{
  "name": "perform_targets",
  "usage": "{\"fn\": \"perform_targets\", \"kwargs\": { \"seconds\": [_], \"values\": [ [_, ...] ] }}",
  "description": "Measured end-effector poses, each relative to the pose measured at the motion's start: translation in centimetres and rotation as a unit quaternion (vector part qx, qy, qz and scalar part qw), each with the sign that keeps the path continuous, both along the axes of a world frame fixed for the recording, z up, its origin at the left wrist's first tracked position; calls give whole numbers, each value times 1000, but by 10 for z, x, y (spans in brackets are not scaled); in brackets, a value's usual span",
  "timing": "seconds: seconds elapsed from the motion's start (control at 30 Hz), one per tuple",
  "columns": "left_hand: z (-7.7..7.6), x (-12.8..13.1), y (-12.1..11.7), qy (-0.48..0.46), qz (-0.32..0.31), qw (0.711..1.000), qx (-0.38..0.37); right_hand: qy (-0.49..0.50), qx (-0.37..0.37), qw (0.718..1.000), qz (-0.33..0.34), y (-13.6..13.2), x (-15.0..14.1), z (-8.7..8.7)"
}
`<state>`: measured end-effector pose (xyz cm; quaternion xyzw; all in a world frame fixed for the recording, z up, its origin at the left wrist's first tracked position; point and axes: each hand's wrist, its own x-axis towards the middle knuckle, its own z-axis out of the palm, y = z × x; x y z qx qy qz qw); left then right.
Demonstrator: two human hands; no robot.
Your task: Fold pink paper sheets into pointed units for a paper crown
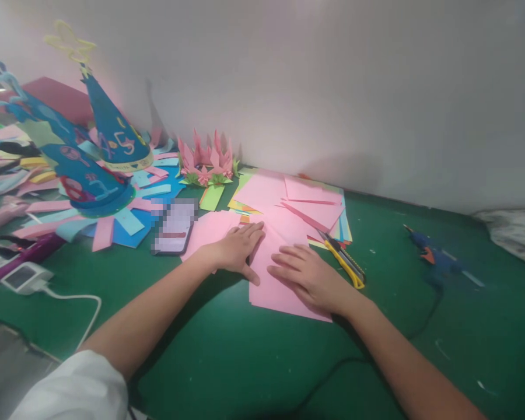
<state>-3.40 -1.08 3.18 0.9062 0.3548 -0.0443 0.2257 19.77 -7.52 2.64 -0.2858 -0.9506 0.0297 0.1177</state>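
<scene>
A pink sheet of paper (pixel 271 286) lies flat on the green table (pixel 227 361) in front of me. My left hand (pixel 236 248) rests on its upper left part, fingers stretched out flat. My right hand (pixel 304 271) lies on the sheet's right side, fingers extended and pressing down. Neither hand grips anything. More pink sheets (pixel 306 201) lie just behind, on a stack of coloured paper.
A yellow utility knife (pixel 345 262) lies right of my right hand. A phone (pixel 175 227) sits to the left. Blue paper cone hats (pixel 114 131), a pink paper crown (pixel 207 160), paper strips, a blue glue gun (pixel 437 254) and a white charger (pixel 26 277) surround the spot.
</scene>
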Motion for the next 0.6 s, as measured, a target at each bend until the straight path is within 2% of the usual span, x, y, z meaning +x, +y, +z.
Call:
{"fn": "perform_targets", "kwargs": {
  "seconds": [0.2,0.37,0.6],
  "values": [
    [-2,0,0,-4,2,1000,-4,-10,-2,1000,-24,-3,-14,5],
    [-5,-1,1,-21,-8,1000,1,-11,-9,1000,-14,-3,-12,-1],
    [-1,-2,0,11,-16,1000,-8,-31,-35,999,-19,-4,-11,0]
  ]
}}
